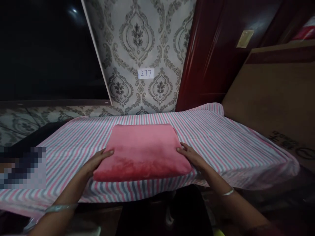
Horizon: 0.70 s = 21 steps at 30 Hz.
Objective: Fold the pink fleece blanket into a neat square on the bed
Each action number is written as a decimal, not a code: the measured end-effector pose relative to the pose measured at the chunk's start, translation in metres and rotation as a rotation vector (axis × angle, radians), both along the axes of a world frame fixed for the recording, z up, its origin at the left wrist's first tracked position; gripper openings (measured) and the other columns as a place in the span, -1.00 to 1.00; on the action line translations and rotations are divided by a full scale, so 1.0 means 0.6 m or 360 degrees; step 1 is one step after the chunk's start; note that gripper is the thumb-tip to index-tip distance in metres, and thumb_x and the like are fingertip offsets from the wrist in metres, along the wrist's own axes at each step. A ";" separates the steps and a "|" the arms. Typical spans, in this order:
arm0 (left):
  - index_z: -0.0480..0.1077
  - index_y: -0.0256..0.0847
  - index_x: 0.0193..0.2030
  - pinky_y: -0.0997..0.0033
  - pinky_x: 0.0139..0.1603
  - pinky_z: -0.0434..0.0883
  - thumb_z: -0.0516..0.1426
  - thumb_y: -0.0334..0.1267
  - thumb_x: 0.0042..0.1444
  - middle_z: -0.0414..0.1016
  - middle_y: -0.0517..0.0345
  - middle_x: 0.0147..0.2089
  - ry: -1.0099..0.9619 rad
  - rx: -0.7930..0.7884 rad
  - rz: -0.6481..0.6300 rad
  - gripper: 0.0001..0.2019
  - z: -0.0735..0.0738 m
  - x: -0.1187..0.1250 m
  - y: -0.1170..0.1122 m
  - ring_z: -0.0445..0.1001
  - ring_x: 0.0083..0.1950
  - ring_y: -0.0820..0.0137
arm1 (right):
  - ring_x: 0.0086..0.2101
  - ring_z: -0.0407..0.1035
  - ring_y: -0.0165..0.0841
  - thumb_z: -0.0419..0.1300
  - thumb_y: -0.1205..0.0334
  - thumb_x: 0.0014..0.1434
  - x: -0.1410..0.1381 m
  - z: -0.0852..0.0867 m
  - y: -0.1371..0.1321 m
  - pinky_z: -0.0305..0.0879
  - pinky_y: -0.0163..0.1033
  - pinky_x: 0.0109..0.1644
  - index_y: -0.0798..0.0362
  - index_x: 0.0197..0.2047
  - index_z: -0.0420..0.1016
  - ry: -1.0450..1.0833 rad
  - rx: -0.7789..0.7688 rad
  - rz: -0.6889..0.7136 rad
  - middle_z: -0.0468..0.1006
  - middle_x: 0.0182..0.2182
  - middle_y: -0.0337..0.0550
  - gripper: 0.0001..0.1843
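Note:
A pink plush cushion (145, 144) lies flat on a striped cloth (206, 131) spread over a table. Its front edge is rounded and a deeper red-pink, with brushed-looking pile. My left hand (99, 159) grips the cushion's left side, thumb on the top face and the other fingers mostly hidden at the side. At the opposite side my right hand (190, 154) holds it the same way, with its thumb on top near the edge. Whether the fingers reach underneath is hidden.
A large dark screen (49, 49) is behind the table at left. On the patterned wall (137, 39) is a paper label (146, 73) reading 277. A dark red door (216, 49) and a big cardboard box (275, 91) stand at right. A pixelated patch covers something at far left.

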<state>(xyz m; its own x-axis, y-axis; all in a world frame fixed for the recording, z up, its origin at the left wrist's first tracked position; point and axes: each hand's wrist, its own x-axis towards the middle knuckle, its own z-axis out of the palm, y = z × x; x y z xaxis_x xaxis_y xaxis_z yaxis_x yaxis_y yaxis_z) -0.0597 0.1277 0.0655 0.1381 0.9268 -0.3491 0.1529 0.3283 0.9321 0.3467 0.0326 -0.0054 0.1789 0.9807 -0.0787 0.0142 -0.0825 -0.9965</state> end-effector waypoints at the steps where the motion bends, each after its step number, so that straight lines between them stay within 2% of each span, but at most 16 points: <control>1: 0.53 -0.22 -0.10 0.23 -0.15 0.61 0.45 -0.08 -0.27 0.67 -0.13 -0.16 0.0008 -0.0011 -0.0041 -0.46 0.000 0.001 0.001 0.66 -0.13 0.04 | -0.06 0.52 -0.09 0.37 -0.16 -0.02 0.005 -0.010 0.002 0.44 -0.03 0.03 0.09 0.31 0.31 -0.0059 -0.0011 -0.0051 0.61 -0.03 0.04 -0.09; 4: 0.51 -0.21 -0.11 0.28 -0.12 0.60 0.43 -0.02 -0.24 0.65 -0.15 -0.08 0.0145 0.0095 -0.0018 -0.46 0.019 0.009 0.013 0.64 -0.05 0.04 | 0.00 0.48 -0.11 0.33 -0.15 0.02 0.016 -0.013 0.026 0.40 -0.03 0.09 0.11 0.38 0.22 -0.0253 0.0023 -0.0201 0.53 0.09 0.11 -0.04; 6: 0.50 -0.20 -0.11 0.26 -0.04 0.57 0.42 -0.01 -0.22 0.63 -0.16 -0.02 0.0270 0.0211 0.0082 -0.48 0.035 0.020 0.026 0.59 0.06 0.02 | 0.04 0.45 -0.09 0.31 -0.13 0.02 0.017 -0.002 0.050 0.37 -0.03 0.12 0.07 0.32 0.34 -0.0358 0.0115 -0.0250 0.49 0.16 0.10 -0.15; 8: 0.50 -0.21 -0.13 0.18 0.08 0.53 0.40 -0.03 -0.21 0.61 -0.18 0.02 0.0401 0.0335 0.0210 -0.51 0.042 0.032 0.043 0.50 0.19 -0.05 | 0.03 0.45 -0.07 0.30 -0.09 0.03 0.013 0.011 0.074 0.36 -0.01 0.13 0.03 0.19 0.49 -0.0432 0.0222 -0.0245 0.53 0.12 0.03 -0.31; 11: 0.50 -0.22 -0.20 0.03 0.29 0.36 0.34 -0.06 -0.17 0.58 -0.22 0.06 0.0576 0.0517 0.0341 -0.60 0.034 0.041 0.074 0.34 0.34 -0.12 | -0.02 0.47 -0.04 0.30 -0.01 0.04 0.004 0.027 0.108 0.34 0.00 0.13 0.01 -0.02 0.62 -0.0446 0.0289 -0.0267 0.63 -0.05 -0.06 -0.54; 14: 0.49 -0.21 -0.24 0.07 0.40 0.22 0.25 -0.08 -0.06 0.55 -0.17 0.13 0.0555 0.0654 0.0408 -0.71 0.020 0.039 0.102 0.27 0.39 -0.03 | -0.02 0.47 -0.06 0.32 0.07 -0.01 -0.001 0.037 0.139 0.32 -0.03 0.13 0.00 -0.17 0.64 -0.0371 0.0258 -0.0381 0.65 -0.11 -0.11 -0.68; 16: 0.49 -0.21 -0.24 0.15 0.34 0.30 0.21 -0.16 -0.05 0.58 -0.12 0.08 0.0372 0.0615 0.0427 -0.76 0.016 0.037 0.110 0.34 0.35 0.06 | -0.06 0.48 -0.09 0.32 0.08 -0.05 -0.002 0.041 0.158 0.33 -0.07 0.08 0.00 -0.25 0.62 -0.0327 0.0253 -0.0416 0.66 -0.17 -0.13 -0.72; 19: 0.51 -0.22 -0.15 0.24 0.07 0.51 0.24 -0.24 -0.13 0.64 -0.03 -0.11 0.0004 0.0406 0.0314 -0.66 0.021 0.042 0.107 0.56 0.09 0.14 | -0.23 0.47 -0.17 0.33 0.05 -0.13 -0.001 0.049 0.179 0.35 -0.17 -0.13 0.02 -0.42 0.53 -0.0267 0.0276 -0.0396 0.60 -0.40 -0.19 -0.77; 21: 0.53 -0.19 -0.11 0.28 -0.08 0.55 0.29 -0.20 -0.17 0.65 0.03 -0.21 -0.0061 0.0410 0.0260 -0.60 0.030 0.047 0.099 0.62 -0.06 0.16 | -0.37 0.39 -0.27 0.30 0.00 -0.16 0.000 0.053 0.186 0.28 -0.24 -0.27 0.01 -0.52 0.42 -0.0218 0.0305 -0.0397 0.48 -0.54 -0.27 -0.73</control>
